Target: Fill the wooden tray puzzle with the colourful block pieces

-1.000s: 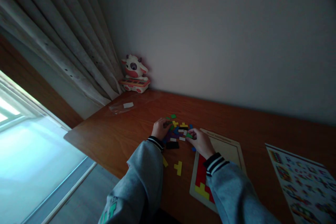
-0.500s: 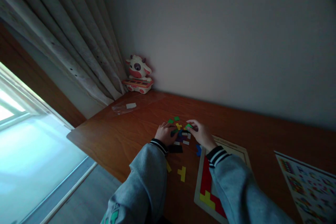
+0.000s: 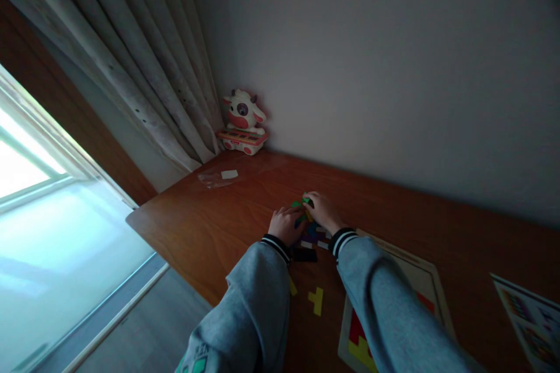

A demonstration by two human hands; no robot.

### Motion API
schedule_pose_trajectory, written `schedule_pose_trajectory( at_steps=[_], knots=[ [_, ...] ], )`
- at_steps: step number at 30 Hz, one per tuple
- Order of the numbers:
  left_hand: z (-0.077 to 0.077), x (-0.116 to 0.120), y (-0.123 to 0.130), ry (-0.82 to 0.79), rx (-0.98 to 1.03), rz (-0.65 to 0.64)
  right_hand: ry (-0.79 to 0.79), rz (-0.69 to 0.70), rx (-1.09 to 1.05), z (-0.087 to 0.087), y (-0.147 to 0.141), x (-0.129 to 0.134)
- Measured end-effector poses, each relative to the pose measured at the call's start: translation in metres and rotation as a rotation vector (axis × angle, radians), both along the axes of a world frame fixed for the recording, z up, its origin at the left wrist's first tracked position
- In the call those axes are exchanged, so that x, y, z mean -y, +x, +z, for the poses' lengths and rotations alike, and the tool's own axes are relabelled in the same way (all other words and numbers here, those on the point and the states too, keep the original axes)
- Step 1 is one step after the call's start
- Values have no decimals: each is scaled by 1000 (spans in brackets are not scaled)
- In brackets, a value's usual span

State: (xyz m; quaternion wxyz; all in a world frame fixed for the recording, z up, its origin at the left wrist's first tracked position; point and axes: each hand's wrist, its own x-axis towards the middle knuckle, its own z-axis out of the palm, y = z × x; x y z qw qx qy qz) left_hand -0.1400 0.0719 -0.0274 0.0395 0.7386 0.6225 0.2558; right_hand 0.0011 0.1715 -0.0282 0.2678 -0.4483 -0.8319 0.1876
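Note:
My left hand [image 3: 286,225] lies over the left side of a small pile of coloured puzzle pieces, fingers closed around a green piece [image 3: 300,220]. Across from it, my right hand [image 3: 324,211] pinches another green puzzle piece [image 3: 307,200] at the far edge of the pile. One more green piece [image 3: 296,204] lies between the two hands. Beneath the hands are purple pieces [image 3: 310,238], white pieces [image 3: 323,244] and a blue one, partly hidden. A black piece [image 3: 304,254] sits just in front of my left wrist.
A yellow T-shaped piece [image 3: 317,301] lies nearer me. My right sleeve covers much of the wooden puzzle board [image 3: 437,280], which holds red and yellow pieces. A printed sheet [image 3: 531,315] is at right; a clear bag [image 3: 214,179] and cow toy [image 3: 243,122] stand farther back.
My right hand has moved up and left with the green piece, closer to my left hand and the other green pieces. My left hand stays over the pile. The view has shifted slightly.

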Motion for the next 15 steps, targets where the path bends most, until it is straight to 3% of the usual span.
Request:
schedule_pose_trajectory(
  at_steps=[15],
  knots=[
    [-1,-3,1,2,55,-18,-110,82,167,8,12,-2]
  ],
)
